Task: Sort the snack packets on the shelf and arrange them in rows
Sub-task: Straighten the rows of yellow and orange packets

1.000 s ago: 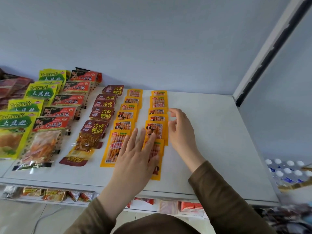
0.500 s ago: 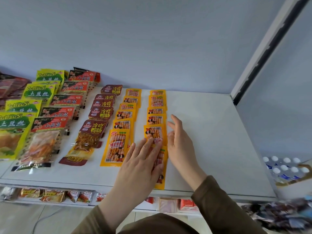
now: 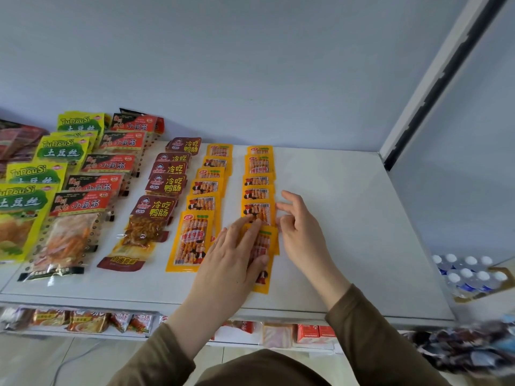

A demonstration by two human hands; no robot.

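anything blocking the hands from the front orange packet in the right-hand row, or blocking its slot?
Nothing visible. The left hand already lies flat on the front orange packet, the right hand sits at its right edge, and the white shelf beside the row is bare.

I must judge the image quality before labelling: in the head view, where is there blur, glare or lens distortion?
Head view: motion blur smears the dark packets at the lower right corner; soft glare sits on the clear packet at the shelf front; wide-angle bending curves the shelf edge and leans the upright post; the left hand and right hand are sharp, lighting even.
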